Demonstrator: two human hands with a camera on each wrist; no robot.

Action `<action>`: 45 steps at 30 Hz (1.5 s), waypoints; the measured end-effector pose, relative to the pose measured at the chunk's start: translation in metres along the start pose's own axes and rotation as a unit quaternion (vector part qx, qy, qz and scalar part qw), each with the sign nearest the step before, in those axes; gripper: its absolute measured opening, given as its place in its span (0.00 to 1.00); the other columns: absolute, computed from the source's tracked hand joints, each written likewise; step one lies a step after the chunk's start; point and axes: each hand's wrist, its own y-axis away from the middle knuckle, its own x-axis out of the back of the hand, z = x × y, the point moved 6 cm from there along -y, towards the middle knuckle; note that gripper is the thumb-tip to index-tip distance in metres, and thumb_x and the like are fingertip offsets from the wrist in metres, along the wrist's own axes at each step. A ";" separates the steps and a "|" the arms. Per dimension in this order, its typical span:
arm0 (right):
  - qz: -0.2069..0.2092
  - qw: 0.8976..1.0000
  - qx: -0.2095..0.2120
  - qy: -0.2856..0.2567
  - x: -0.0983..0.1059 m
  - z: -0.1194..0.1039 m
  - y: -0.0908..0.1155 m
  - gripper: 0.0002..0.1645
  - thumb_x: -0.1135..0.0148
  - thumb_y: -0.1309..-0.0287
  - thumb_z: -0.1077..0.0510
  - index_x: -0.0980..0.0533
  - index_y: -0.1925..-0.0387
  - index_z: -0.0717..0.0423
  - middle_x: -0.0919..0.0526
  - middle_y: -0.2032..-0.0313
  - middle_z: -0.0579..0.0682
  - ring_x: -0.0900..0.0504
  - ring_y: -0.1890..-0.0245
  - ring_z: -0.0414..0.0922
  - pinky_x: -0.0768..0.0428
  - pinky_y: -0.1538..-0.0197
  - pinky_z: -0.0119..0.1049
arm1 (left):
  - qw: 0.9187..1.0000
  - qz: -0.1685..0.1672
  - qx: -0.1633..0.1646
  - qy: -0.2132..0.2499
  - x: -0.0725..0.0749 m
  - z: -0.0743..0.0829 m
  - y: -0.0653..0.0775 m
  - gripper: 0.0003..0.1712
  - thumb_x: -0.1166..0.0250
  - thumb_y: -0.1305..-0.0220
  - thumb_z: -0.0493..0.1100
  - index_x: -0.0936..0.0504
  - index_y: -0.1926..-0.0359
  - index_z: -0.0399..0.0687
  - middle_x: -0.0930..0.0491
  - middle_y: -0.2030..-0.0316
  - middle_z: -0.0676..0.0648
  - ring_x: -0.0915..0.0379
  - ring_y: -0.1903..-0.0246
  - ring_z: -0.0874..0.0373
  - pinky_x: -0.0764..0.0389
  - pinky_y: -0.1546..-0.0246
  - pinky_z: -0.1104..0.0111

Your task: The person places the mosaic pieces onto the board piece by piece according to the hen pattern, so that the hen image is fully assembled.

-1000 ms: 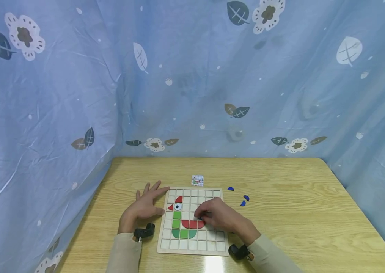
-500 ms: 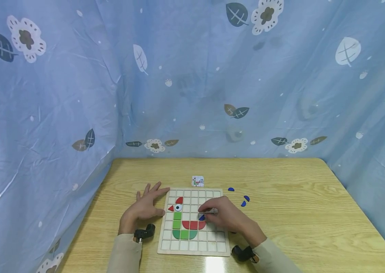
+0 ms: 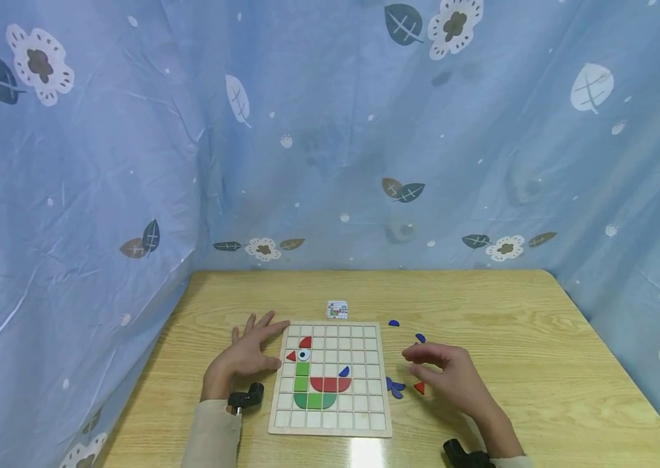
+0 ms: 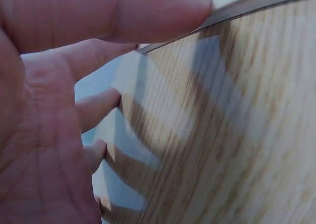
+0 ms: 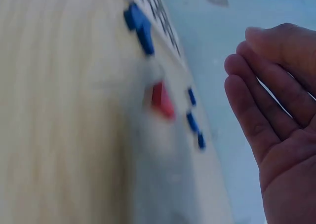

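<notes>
The white gridded wooden board [image 3: 365, 426] carries a bird-like figure of flat tiles: green tiles [image 3: 302, 385], red tiles [image 3: 330, 385], a red triangle, a round eye tile [image 3: 303, 355] and one blue leaf-shaped tile [image 3: 344, 372]. Thumb and index fingertip of my left hand [image 3: 240, 359] are at the board's left edge, the fingers spread straight. In the left wrist view the thumb [image 4: 163, 17] overlaps that edge. To the right of the board, my right hand [image 3: 452, 377] hovers over the table with nothing in it, fingers gently bent and apart from the thumb. Below its fingertips lies a loose red triangle tile [image 3: 419, 388].
A small cluster of blue tiles [image 3: 395, 387] lies against the board's right edge. Farther back are more blue tiles [image 3: 394, 323], one partly behind the right hand. A small printed picture card [image 3: 337, 309] lies beyond the board. A blue patterned curtain [image 3: 318, 130] surrounds the wooden table.
My right hand has let go of the blue tile, which now lies on the board above the red row. It has moved right, off the board. The left hand has stayed put.
</notes>
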 end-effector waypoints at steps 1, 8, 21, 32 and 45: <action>0.007 1.000 -0.009 -0.003 0.005 0.003 0.005 0.13 0.25 0.34 0.66 0.10 0.49 0.60 0.06 0.51 0.56 0.08 0.49 0.37 0.12 0.43 0.31 | 1.000 0.000 0.000 -0.001 0.000 0.000 0.000 0.51 0.21 0.44 0.35 0.27 0.19 0.55 0.52 0.12 0.35 0.77 0.14 0.25 0.80 0.24 0.22; 0.049 0.997 -0.051 0.022 0.028 0.024 0.023 0.13 0.24 0.34 0.64 0.10 0.48 0.56 0.05 0.52 0.53 0.08 0.51 0.37 0.14 0.45 0.24 | 1.000 0.000 0.002 0.005 0.000 -0.001 0.000 0.51 0.21 0.44 0.35 0.27 0.19 0.55 0.52 0.12 0.35 0.77 0.14 0.25 0.81 0.24 0.23; 0.021 0.998 -0.043 0.048 0.023 0.045 -0.016 0.16 0.24 0.33 0.63 0.11 0.45 0.56 0.06 0.49 0.52 0.07 0.49 0.42 0.12 0.45 0.27 | 1.000 -0.001 0.000 0.010 -0.001 -0.001 0.000 0.51 0.20 0.45 0.35 0.26 0.20 0.57 0.52 0.12 0.36 0.77 0.14 0.26 0.80 0.24 0.23; -0.006 0.993 -0.075 0.090 0.017 0.039 -0.019 0.15 0.25 0.34 0.67 0.10 0.48 0.55 0.06 0.50 0.49 0.06 0.49 0.48 0.11 0.46 0.32 | 1.000 0.003 0.009 0.006 0.000 -0.002 -0.002 0.51 0.20 0.44 0.35 0.26 0.19 0.58 0.52 0.12 0.37 0.77 0.13 0.27 0.80 0.23 0.24; 0.010 0.992 -0.076 0.099 0.018 0.032 -0.001 0.18 0.25 0.38 0.70 0.11 0.47 0.55 0.06 0.51 0.49 0.06 0.50 0.49 0.09 0.45 0.36 | 1.000 0.002 0.012 0.015 0.000 0.001 0.000 0.51 0.21 0.45 0.33 0.26 0.20 0.56 0.52 0.12 0.36 0.77 0.14 0.26 0.82 0.23 0.25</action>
